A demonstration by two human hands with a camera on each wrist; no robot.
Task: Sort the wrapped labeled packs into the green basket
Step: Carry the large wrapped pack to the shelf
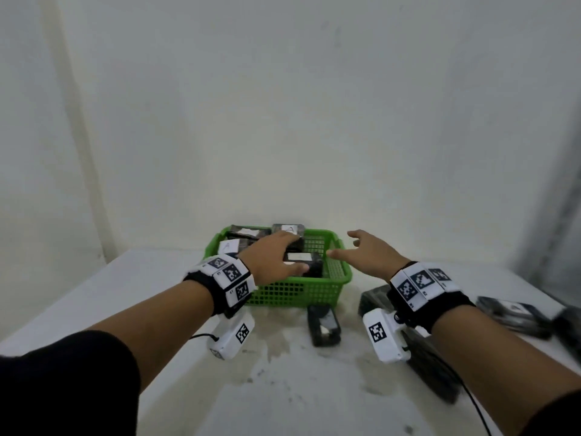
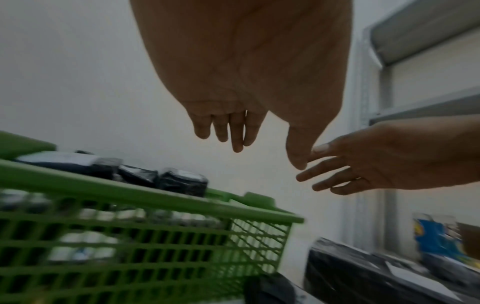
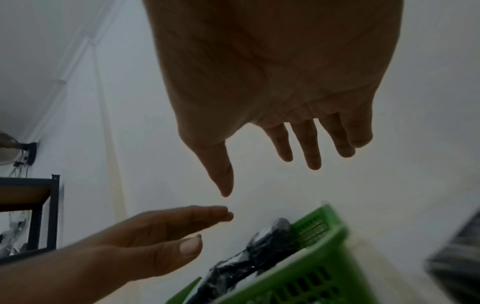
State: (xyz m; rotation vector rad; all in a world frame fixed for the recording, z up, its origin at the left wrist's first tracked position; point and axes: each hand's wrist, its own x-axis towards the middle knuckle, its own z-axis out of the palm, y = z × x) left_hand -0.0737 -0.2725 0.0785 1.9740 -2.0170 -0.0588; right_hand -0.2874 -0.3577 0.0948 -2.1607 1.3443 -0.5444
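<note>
Head view: green basket (image 1: 314,292) sits on the white table (image 1: 125,297) against a pale wall (image 1: 283,105), long axis left-right. Several dark wrapped packs (image 1: 303,262) with white labels lie inside it, stacked at mixed angles. One loose pack (image 1: 323,324) lies on the table just in front of the basket, long axis pointing away from the person; more packs (image 1: 515,311) lie to the right, blurred. Left hand (image 1: 273,259) hovers over the basket, fingers (image 2: 237,131) straight and loose, holding nothing. Right hand (image 1: 369,253) hangs beside the basket's right rim, fingers (image 3: 313,144) spread, empty. Wrist views show metal shelving (image 2: 415,61) beside the table.
</note>
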